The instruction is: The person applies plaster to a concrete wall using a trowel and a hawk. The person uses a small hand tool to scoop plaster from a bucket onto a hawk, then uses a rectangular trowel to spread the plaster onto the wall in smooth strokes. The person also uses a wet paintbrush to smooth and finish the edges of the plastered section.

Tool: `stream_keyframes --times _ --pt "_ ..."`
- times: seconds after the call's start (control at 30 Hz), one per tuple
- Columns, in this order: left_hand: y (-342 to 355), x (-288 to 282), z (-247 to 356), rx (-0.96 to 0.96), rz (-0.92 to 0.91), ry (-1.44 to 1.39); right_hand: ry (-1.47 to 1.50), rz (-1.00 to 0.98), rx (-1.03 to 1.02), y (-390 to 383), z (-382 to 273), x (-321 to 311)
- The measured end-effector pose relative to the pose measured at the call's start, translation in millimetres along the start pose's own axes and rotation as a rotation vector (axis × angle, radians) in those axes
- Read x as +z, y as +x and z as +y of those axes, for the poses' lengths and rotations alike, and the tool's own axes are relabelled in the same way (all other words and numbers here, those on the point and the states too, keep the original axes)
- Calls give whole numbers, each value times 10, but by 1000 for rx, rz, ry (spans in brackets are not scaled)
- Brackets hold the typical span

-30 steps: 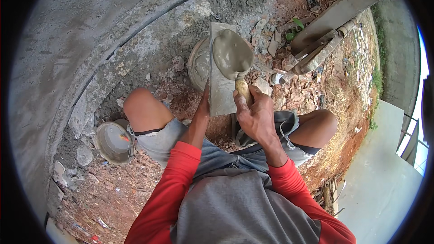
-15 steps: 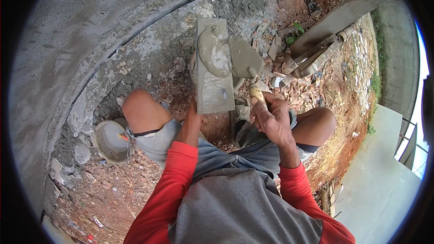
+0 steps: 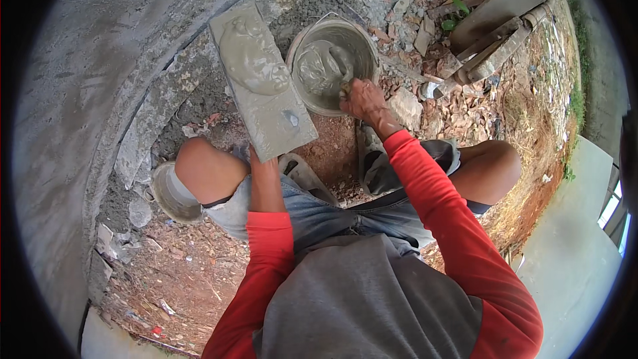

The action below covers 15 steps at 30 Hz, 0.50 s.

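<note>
Trowel (image 3: 345, 89): swung from beside the board (image 3: 279, 126) down into the bucket (image 3: 365, 53)
Board: shifted left, carrying mortar (image 3: 252, 60)
Right hand (image 3: 365, 102): wrapped round trowel handle
Left hand (image 3: 264, 169): under board, grip hidden
Work: apparently scooping more mortar

**Straight Down From the Wearer's Head**

I have the scene through the left of two head-worn fisheyes, aimed steeply down past the grey shirt front (image 3: 365, 299), which sits close to my lens at the lower edge. The bucket (image 3: 362, 50) and the board (image 3: 269, 123) lie farther out, in the upper middle. I see wide: the concrete wall (image 3: 73, 126) curves along my left rim, a pale panel (image 3: 571, 219) fills the lower right, and black closes the corners.
</note>
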<state>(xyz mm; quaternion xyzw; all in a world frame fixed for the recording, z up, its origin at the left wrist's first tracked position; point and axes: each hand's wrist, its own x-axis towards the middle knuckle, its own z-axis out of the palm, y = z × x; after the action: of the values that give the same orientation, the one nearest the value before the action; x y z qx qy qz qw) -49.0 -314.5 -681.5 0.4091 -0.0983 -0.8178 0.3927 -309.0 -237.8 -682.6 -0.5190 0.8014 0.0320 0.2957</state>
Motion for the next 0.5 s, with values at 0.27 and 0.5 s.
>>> stream_keyframes --times 0.27,0.5 --pt "-56 -123 124 43 42 28 9 -130 -339 40 77 -92" --pt "-39 -79 102 47 28 8 744 -522 206 -296 147 -431"
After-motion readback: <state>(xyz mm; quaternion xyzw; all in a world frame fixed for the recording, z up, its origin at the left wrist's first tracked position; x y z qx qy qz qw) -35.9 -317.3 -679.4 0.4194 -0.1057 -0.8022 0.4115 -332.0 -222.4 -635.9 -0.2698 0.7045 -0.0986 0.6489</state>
